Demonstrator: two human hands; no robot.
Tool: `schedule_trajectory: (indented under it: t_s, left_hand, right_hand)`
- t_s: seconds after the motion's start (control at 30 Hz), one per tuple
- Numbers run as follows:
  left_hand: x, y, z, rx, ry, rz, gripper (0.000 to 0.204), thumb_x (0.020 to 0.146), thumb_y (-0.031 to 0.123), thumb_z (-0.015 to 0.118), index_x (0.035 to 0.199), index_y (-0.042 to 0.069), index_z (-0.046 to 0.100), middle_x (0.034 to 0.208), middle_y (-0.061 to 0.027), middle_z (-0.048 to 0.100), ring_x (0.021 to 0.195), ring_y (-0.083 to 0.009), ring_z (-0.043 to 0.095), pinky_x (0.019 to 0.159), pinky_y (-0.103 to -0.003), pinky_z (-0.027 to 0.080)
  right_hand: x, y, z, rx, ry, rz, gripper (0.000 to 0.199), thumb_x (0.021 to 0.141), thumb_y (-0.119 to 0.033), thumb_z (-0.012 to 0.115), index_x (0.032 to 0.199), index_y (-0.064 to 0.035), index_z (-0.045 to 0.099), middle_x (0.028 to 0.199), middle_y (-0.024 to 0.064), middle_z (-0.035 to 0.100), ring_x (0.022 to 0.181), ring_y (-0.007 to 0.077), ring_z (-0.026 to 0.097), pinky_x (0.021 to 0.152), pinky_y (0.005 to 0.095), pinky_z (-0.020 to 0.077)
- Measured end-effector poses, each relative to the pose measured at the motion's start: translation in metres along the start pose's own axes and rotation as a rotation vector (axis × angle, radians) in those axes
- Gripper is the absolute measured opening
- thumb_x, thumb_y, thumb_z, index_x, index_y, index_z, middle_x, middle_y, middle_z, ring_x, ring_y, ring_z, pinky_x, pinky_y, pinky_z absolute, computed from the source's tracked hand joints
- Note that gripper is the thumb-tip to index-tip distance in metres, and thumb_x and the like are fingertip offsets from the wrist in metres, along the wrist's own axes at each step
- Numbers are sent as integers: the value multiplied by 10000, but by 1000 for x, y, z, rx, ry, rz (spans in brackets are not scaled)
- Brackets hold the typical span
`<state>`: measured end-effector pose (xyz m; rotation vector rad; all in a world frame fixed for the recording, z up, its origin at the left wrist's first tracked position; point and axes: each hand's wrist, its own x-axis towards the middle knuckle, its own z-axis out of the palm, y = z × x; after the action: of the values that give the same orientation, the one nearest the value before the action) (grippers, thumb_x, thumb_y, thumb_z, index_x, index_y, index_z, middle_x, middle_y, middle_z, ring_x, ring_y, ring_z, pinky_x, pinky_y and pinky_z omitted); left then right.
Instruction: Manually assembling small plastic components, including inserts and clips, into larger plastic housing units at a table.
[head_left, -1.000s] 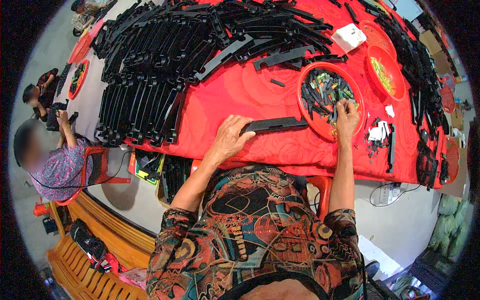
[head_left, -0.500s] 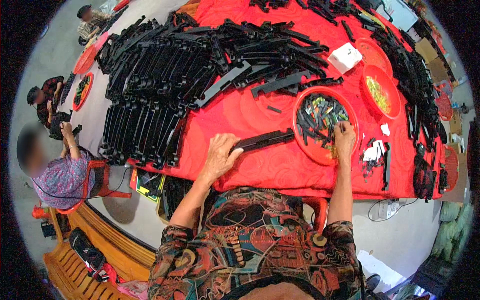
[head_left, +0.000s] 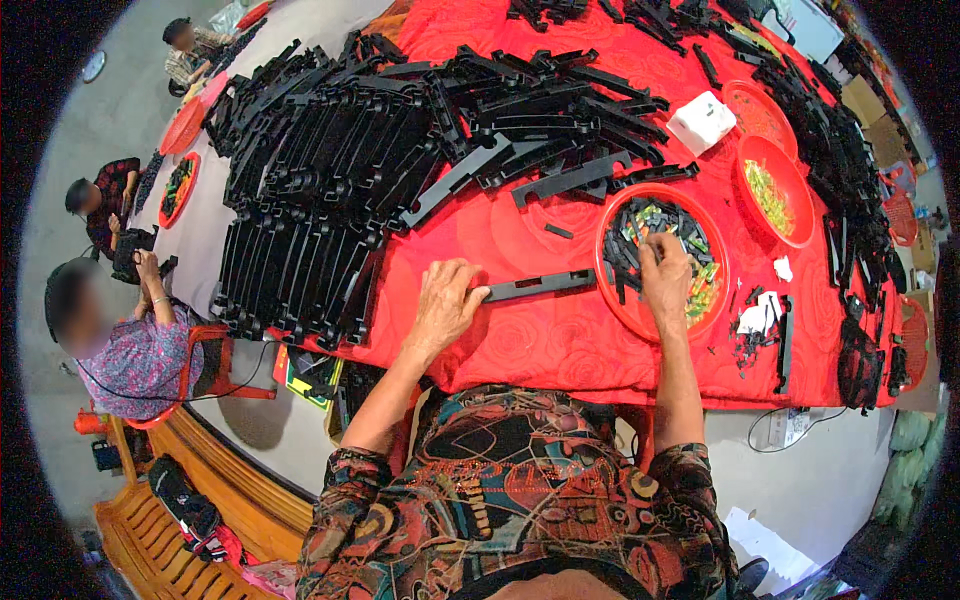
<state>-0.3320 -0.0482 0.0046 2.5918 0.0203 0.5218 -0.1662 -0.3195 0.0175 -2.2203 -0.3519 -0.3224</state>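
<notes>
On red tablecloth [head_left: 560, 345], head view: left hand [head_left: 445, 305] flat, open, pinning black plastic strip [head_left: 540, 286]; right hand [head_left: 665, 275] pinched closed among small clips in red tray [head_left: 612, 290]. Risk: strip sliding under light pressure; clips spilling over rim.

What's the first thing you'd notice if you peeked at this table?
The big heap of long black plastic strips covering the far and left part of the red tablecloth. Next, the round red tray of small black and green bits on the right, with the right hand reaching into it. The left hand rests on one black strip lying in front.
</notes>
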Motion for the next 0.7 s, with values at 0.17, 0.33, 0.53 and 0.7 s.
schedule_trajectory:
  t_s: [0.17, 0.33, 0.53, 0.7]
  left_hand:
    - [12, 5, -13, 4, -48, 6, 313, 753, 211, 640, 980, 5, 574, 967, -125, 555, 902, -299, 494, 794, -386, 396]
    - [6, 12, -9, 14, -76, 40, 369, 693, 211, 691, 986, 19, 576, 969, -106, 545, 897, -289, 483, 779, -386, 387]
    - [14, 16, -3, -36, -56, 65, 327, 708, 191, 679, 971, 23, 580, 952, -103, 554, 881, -281, 491, 775, -378, 387]
    - [5, 11, -1, -53, -6, 49, 279, 718, 150, 666, 952, 22, 583, 923, -100, 567, 860, -280, 504, 769, -373, 394]
  right_hand:
    - [23, 42, -38, -39, 266, 296, 264, 781, -113, 570, 1000, 27, 524, 817, 165, 608, 716, 246, 604, 633, 356, 461]
    - [25, 25, -46, 22, 227, 151, 210, 785, -113, 548, 954, 9, 575, 777, 132, 598, 686, 215, 583, 625, 348, 450]
    - [-14, 25, 5, -171, -73, -83, 115, 753, -98, 564, 831, -13, 553, 815, 206, 553, 784, 395, 552, 666, 459, 440]
    - [-20, 8, 11, -310, -207, -3, 167, 751, -95, 573, 897, -15, 555, 868, 198, 555, 828, 383, 551, 707, 453, 432]
